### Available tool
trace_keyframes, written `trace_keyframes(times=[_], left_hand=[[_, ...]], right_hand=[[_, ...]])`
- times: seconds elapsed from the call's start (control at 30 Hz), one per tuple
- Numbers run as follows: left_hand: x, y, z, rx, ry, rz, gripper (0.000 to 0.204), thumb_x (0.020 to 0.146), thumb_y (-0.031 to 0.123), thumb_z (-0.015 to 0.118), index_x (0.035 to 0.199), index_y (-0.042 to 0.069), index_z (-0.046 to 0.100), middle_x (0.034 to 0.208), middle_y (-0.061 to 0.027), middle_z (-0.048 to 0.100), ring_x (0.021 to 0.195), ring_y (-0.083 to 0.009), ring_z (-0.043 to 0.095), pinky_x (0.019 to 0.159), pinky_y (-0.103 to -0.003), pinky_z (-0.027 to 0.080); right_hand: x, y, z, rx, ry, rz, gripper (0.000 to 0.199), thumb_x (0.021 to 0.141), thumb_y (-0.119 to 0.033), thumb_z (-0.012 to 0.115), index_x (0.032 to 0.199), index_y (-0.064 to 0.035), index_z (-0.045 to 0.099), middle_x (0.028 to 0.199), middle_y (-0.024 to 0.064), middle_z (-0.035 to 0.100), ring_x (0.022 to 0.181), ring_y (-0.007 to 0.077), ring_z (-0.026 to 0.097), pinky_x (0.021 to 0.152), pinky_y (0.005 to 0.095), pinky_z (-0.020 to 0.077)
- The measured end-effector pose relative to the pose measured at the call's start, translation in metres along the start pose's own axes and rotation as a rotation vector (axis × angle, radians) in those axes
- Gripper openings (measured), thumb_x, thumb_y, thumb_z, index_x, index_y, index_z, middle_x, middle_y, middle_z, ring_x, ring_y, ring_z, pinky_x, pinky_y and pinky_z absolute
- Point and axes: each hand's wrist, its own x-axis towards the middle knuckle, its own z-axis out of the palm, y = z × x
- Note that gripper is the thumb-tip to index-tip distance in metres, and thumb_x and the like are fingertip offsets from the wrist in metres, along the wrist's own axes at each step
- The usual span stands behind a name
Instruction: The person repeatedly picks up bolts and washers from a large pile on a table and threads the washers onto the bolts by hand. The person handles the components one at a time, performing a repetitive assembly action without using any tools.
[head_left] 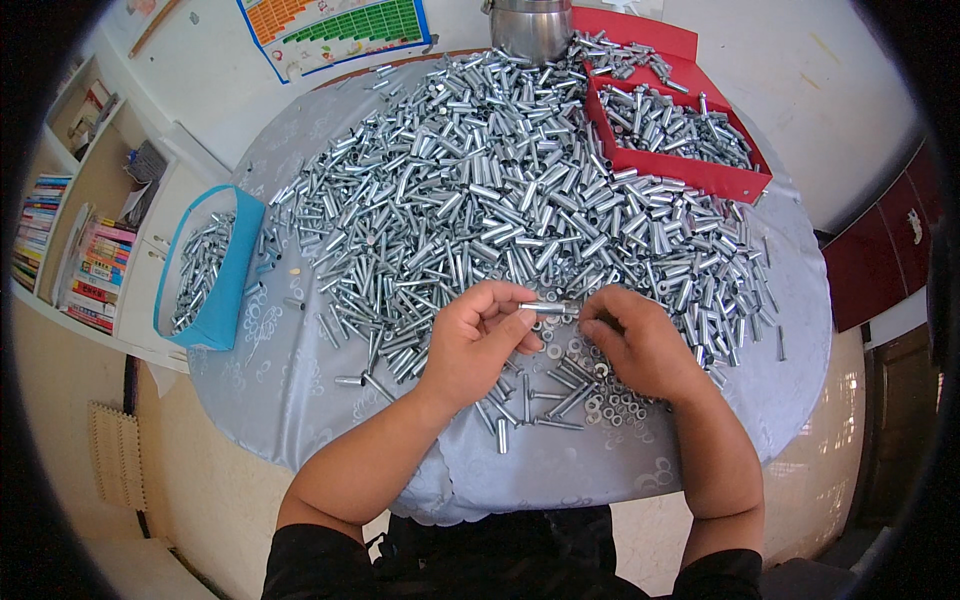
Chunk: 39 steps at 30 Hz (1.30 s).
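Between the thumb and fingers of my left hand (487, 338) lies a shiny metal expansion bolt (547, 308), held level with its sleeve toward the left. My right hand (637, 340) is closed at the bolt's right end, its thumb and fingertips pinched there. The fingers hide that end, so any nut or washer in them cannot be made out. Below the hands are loose washers and nuts (617, 407) and several long bolts (566, 400). One short sleeve (502, 436) stands apart near the table's front. Behind the hands spreads a large heap of metal sleeves and bolts (480, 190).
A red box (690, 178) filled with metal parts sits at the back right, beside a steel pot (531, 32). On the left stands a blue fabric bin (232, 290) holding more parts. A grey patterned cloth (330, 400) covers the round table. Bookshelves (75, 220) line the left wall.
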Motion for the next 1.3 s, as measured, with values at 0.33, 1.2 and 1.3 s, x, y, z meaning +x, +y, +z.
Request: trace_keyframes(times=[0.33, 1.2, 1.3], left_hand=[[-0.001, 0.004, 0.004, 0.069, -0.004, -0.071, 0.02, 0.092, 0.002, 0.063, 0.112, -0.001, 0.061, 0.098, -0.012, 0.07, 0.075, -0.0139, 0.068, 0.066, -0.024, 0.056], [-0.003, 0.003, 0.004, 0.069, 0.019, -0.063, 0.018, 0.092, 0.0, 0.062, 0.11, -0.002, 0.063, 0.098, -0.0129, 0.07, 0.078, -0.0157, 0.07, 0.069, -0.026, 0.058], [-0.003, 0.003, 0.005, 0.044, 0.021, -0.061, 0.017, 0.092, 0.0, 0.062, 0.108, -0.004, 0.062, 0.094, -0.0119, 0.069, 0.078, -0.014, 0.069, 0.069, -0.024, 0.057]], right_hand=[[-0.001, 0.004, 0.007, 0.297, 0.244, 0.174, 0.017, 0.083, -0.004, 0.071, 0.099, -0.0003, 0.068, 0.087, 0.0083, 0.07, 0.077, 0.0137, 0.066, 0.071, 0.0275, 0.0524], [0.0, 0.005, 0.008, 0.411, 0.169, 0.029, 0.016, 0.083, 0.004, 0.064, 0.097, -0.0002, 0.069, 0.091, 0.0082, 0.065, 0.082, 0.0164, 0.064, 0.073, 0.0278, 0.0508], [0.0, 0.001, 0.006, 0.374, 0.166, 0.034, 0.016, 0.082, 0.004, 0.066, 0.097, 0.0, 0.069, 0.091, 0.0077, 0.065, 0.082, 0.0157, 0.064, 0.073, 0.0274, 0.0511]])
